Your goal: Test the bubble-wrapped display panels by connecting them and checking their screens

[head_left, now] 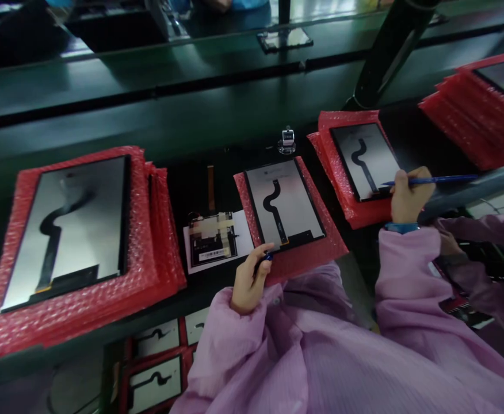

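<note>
My left hand [251, 280] is closed at the lower edge of a display panel [297, 198], with a small dark blue thing between its fingers that I cannot make out. This silver-backed panel, with a curved black flex cable [271, 202], lies on a red bubble-wrap sheet [312, 256] in front of me. My right hand [412, 192] grips a slim blue pointed stick [446, 179], pen-like, its tip toward the left. Just beside that hand is a second display panel [377, 155], resting on a red bubble-wrap stack [353, 213].
At left, a larger bubble-wrap stack [161, 241] carries another panel [92, 213]. A circuit assembly [213, 241] lies on white paper; a small watch-like device [287, 138] stands behind. More red stacks [472, 115] sit far right, near another person's sleeve [476, 287]. A dark post [390, 57] rises behind.
</note>
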`<act>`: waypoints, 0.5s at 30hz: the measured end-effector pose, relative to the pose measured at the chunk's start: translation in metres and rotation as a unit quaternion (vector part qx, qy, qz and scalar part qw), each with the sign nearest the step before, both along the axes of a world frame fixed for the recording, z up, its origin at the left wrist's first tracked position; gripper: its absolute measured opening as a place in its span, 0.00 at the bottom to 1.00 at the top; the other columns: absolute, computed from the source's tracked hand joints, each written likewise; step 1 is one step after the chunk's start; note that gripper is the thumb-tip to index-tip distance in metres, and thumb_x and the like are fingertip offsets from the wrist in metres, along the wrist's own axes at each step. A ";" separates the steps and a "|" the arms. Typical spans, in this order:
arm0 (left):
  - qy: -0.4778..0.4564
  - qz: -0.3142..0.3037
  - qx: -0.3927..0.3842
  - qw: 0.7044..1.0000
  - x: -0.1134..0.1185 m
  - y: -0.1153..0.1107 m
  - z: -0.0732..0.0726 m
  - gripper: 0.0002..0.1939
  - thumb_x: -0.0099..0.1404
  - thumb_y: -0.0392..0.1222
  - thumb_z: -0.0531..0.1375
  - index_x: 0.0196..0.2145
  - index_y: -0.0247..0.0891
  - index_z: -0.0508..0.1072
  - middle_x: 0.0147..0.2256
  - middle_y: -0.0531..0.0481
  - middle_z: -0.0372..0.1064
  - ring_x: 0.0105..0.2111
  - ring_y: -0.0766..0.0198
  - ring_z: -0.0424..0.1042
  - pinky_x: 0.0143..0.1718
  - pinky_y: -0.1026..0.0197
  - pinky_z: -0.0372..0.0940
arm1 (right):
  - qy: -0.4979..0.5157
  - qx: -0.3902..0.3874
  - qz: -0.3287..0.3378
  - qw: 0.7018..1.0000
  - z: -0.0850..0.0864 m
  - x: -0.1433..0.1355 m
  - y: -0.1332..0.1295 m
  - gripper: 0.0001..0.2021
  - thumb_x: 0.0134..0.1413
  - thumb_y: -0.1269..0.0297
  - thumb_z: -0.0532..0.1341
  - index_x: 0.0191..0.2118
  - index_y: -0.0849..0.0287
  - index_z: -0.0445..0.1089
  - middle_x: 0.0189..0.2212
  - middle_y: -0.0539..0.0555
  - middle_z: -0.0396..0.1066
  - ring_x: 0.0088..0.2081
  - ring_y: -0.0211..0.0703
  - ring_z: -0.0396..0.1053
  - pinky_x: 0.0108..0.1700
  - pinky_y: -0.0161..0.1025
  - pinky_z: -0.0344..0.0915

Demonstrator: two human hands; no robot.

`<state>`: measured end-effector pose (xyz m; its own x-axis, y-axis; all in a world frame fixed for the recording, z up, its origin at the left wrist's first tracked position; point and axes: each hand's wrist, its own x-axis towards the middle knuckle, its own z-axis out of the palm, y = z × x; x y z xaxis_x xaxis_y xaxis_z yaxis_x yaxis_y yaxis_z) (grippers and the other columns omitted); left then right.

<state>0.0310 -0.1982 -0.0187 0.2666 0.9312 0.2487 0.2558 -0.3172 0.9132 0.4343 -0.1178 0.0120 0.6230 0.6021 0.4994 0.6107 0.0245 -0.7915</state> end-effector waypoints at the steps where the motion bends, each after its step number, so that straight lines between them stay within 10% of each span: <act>1: 0.001 -0.001 -0.007 1.000 0.000 -0.001 0.000 0.18 0.76 0.49 0.53 0.54 0.35 0.73 0.26 0.54 0.68 0.25 0.69 0.67 0.29 0.67 0.64 | -0.034 -0.005 -0.028 0.999 -0.002 -0.001 0.001 0.20 0.57 0.72 0.64 0.21 0.52 0.54 0.15 0.44 0.55 0.21 0.33 0.59 0.30 0.36 0.58; 15: 0.016 0.008 -0.032 0.999 0.001 0.001 0.002 0.19 0.75 0.52 0.53 0.51 0.37 0.75 0.26 0.53 0.73 0.25 0.67 0.71 0.30 0.66 0.66 | -0.113 -0.086 -0.072 0.987 -0.008 -0.004 0.006 0.15 0.53 0.67 0.57 0.22 0.51 0.49 0.19 0.46 0.53 0.25 0.41 0.57 0.36 0.43 0.59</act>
<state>0.0315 -0.1974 -0.0165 0.2588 0.9491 0.1794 0.2898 -0.2534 0.9229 0.4298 -0.1118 0.0038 0.5927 0.6035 0.5334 0.7593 -0.1976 -0.6200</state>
